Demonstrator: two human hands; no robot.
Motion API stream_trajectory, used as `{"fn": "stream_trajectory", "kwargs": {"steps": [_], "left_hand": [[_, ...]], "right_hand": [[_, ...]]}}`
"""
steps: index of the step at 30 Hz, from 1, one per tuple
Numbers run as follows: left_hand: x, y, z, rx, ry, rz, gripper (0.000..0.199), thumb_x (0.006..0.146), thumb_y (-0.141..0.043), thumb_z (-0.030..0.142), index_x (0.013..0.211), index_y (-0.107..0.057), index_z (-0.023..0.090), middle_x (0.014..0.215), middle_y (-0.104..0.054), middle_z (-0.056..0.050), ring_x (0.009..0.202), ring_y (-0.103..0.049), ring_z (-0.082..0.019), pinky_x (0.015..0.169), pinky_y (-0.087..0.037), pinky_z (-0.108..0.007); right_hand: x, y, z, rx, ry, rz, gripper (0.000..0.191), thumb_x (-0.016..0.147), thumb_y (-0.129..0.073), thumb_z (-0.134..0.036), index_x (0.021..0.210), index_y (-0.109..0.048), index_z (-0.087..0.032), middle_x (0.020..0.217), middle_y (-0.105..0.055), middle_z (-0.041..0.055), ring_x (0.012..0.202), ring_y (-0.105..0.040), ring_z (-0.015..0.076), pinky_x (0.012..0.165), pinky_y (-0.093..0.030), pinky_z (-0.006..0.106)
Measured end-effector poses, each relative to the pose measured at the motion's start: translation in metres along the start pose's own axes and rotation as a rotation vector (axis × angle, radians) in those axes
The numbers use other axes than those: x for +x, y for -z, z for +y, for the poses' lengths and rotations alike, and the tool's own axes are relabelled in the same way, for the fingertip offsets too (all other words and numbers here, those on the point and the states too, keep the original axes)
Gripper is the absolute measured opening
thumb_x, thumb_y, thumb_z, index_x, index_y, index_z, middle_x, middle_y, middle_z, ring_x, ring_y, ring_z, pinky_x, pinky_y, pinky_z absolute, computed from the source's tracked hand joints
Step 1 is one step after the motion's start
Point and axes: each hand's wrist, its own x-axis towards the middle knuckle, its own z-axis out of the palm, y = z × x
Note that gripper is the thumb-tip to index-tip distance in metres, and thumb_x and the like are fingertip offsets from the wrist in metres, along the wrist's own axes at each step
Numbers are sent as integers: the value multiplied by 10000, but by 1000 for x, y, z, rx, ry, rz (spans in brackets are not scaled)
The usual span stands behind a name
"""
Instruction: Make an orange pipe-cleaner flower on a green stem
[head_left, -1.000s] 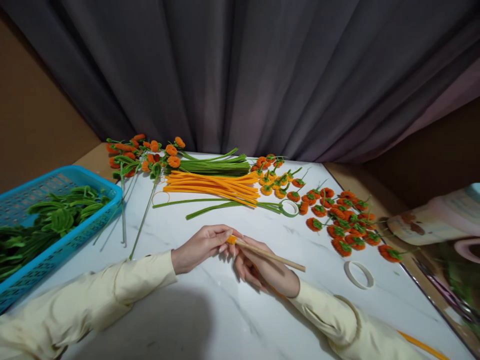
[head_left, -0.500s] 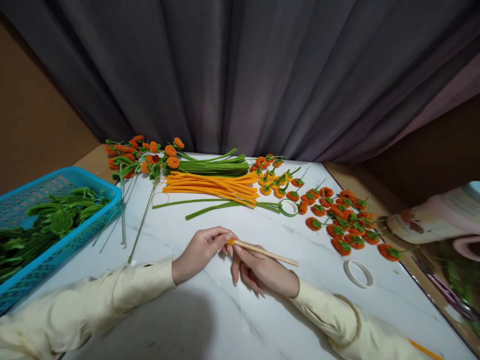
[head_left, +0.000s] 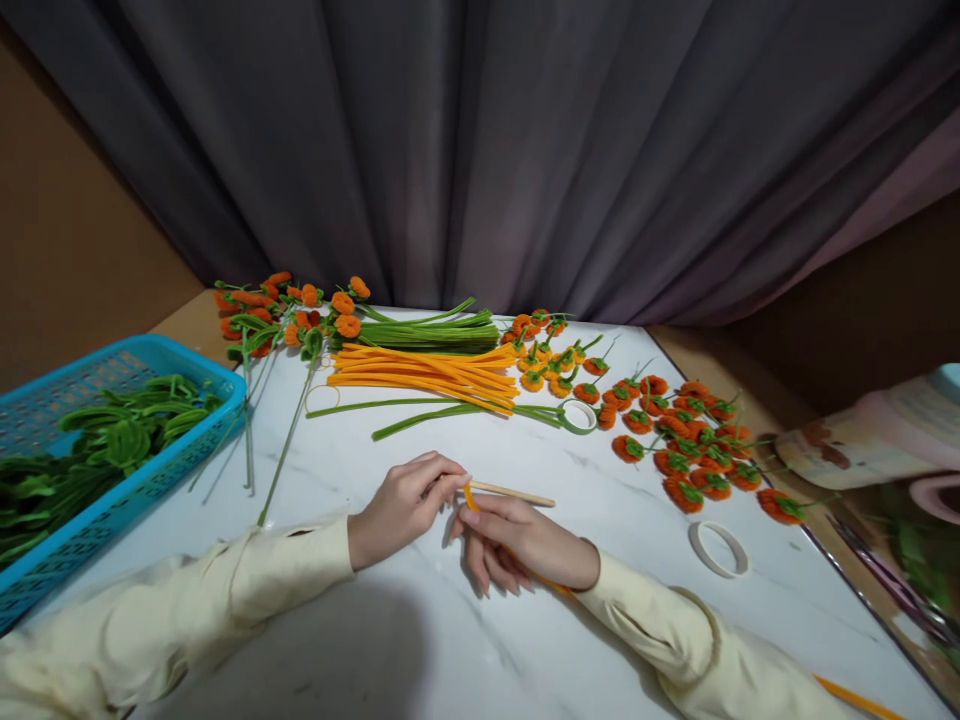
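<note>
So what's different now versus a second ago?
The wooden stick's free end swung up and left in view, away from the right wrist. The left hand, at its other end, rolled knuckles-up. The orange strip now shows between stick and right hand. Blue basket and flower heads stayed put.

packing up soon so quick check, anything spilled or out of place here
Nothing looks spilled or damaged. One orange flower seems slightly out of place: it lies across the right edge of the white tabletop, a little apart from the other orange flowers.
</note>
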Motion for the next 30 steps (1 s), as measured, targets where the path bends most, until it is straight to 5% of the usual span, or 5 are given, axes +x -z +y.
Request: {"fn": "stream_trajectory", "kwargs": {"steps": [6,13,21,25,30], "left_hand": [[3,2,-4,36,-203,11,169,881,-437,155,806,-587,133,639,-561,-13,611,-512,-95,574,-409,-180],[5,4,-2,-48,-203,-161,239,894,-396,198,778,-594,127,653,-585,-37,594,-507,-95,568,-401,-186],[10,7,-4,-499,316,-447,333,854,-466,408,696,-537,123,468,-477,38,430,-412,-60,483,-348,-184],[11,6,-5,-729,441,-448,346,806,-536,458,715,-509,125,510,-528,16,429,-395,-58,443,-280,-185],[12,6,-5,-755,470,-372,326,803,-556,440,727,-504,128,536,-566,-3,429,-327,-48,431,-207,-194]], "right_hand": [[-4,8,-6,137,-57,-116,315,885,-466,-398,854,-544,-94,525,-594,24,286,-428,67,229,-273,122],[-14,12,-22,258,-246,-262,269,887,-461,-343,844,-550,-93,532,-599,32,245,-426,101,166,-275,166],[-7,29,-11,326,-127,-231,218,859,-501,-254,744,-555,-77,462,-558,22,207,-293,40,190,-152,128],[-5,32,-6,332,-101,-215,227,856,-518,-273,718,-540,-94,451,-543,8,208,-267,36,193,-145,134],[-4,27,-1,305,-51,-135,262,846,-539,-340,789,-564,-86,441,-507,-13,234,-292,41,225,-179,140]]}}
